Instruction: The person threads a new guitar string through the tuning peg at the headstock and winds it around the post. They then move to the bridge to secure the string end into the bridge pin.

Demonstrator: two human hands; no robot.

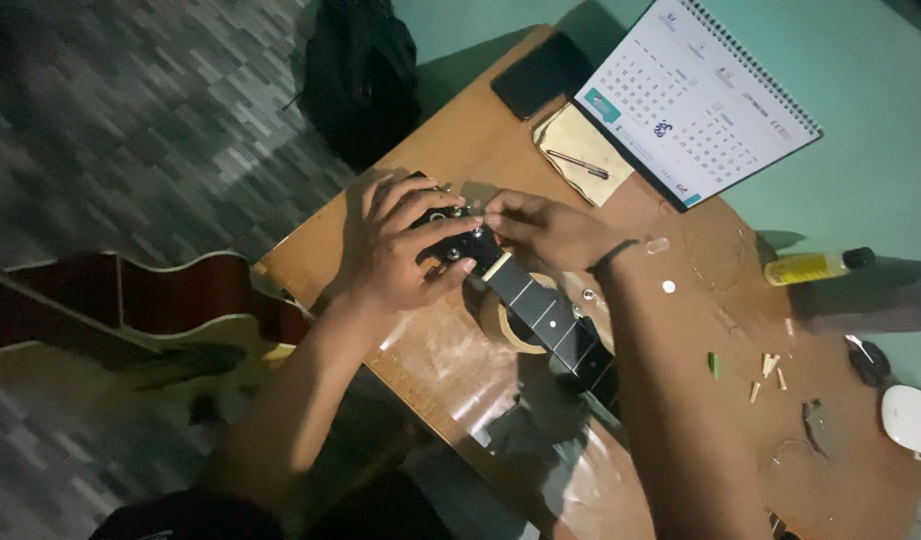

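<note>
A dark guitar neck (545, 318) lies across the brown wooden table (460, 375), resting on a roll of tape (500, 325). Its black headstock (458, 240) points to the far side. My left hand (390, 250) wraps over the headstock from the left and grips it. My right hand (545, 228) comes in from the right, fingertips pinched at the headstock's top edge by the tuners. A dark band circles my right wrist. What the fingertips pinch is too small to tell.
A desk calendar (695, 95), a black phone (540, 72), a tan envelope with a pen (580, 160), a yellow bottle (810, 266), small wooden pins (770, 368), a white device (908, 418). A red-brown guitar body (150, 300) stands left of the table; a black bag (360, 75) lies on the floor.
</note>
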